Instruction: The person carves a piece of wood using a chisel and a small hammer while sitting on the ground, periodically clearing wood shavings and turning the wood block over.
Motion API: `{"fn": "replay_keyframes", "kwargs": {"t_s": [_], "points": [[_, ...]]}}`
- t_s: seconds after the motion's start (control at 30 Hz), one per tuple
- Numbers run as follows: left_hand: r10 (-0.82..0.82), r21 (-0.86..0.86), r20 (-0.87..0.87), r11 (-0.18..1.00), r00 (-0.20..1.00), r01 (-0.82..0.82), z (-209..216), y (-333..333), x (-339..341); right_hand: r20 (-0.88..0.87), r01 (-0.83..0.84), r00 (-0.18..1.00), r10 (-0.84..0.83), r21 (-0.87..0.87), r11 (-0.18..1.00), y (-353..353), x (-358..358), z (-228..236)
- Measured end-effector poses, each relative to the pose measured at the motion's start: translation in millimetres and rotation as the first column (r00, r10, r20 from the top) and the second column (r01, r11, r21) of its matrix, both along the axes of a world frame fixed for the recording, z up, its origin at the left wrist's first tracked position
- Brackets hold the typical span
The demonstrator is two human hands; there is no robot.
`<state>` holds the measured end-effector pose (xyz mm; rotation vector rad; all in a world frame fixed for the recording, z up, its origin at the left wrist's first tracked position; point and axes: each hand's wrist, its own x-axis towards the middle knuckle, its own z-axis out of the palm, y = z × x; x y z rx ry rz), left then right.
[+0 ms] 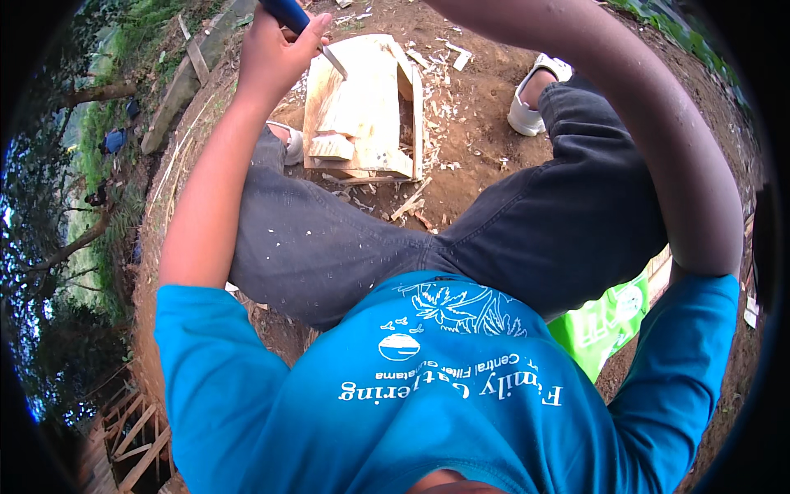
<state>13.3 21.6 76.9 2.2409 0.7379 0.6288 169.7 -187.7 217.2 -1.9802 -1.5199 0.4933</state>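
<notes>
My left hand is closed round the blue handle of a chisel, with its thumb along the side. The metal blade slants down and right, its tip at or just above the pale top of a low wooden stand; I cannot tell whether it touches. A small wood block lies on the near left part of that top. My right forearm reaches across the upper right and leaves the picture at the top edge, so the hand at its end is hidden, along with anything in it.
Wood chips litter the brown soil round the stand, between my feet in white shoes. A bright green bag lies beside my right hip. Timber lies at the far left, and slatted wood shows at the lower left.
</notes>
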Motion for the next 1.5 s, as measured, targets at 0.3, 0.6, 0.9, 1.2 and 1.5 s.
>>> {"fn": "replay_keyframes", "kwargs": {"t_s": [0.3,0.6,0.9,1.2,1.5], "points": [[0.009,0.179,-0.051,0.984,0.999,0.000,-5.8,15.4,-9.0,-0.013,-0.127,0.992,0.129,0.073,0.989,11.8,-3.6,4.4],[0.006,0.111,-0.032,0.994,0.999,-0.002,-9.3,14.5,-12.3,0.025,-0.049,0.999,0.048,0.035,0.998,25.7,-9.7,-5.2],[0.038,0.124,-0.101,0.992,0.994,-0.025,-14.4,8.3,-13.0,-0.020,0.019,1.000,-0.018,0.048,0.999,26.3,-15.1,0.4],[0.130,0.104,0.037,0.986,0.991,-0.133,2.1,5.5,-8.8,0.024,0.129,0.992,-0.127,-0.182,0.975,27.7,-14.4,12.4],[0.059,0.328,-0.002,0.943,0.998,-0.055,-14.8,13.7,-14.4,0.029,0.018,0.999,-0.018,0.012,1.000,21.4,-6.3,7.7]]}}
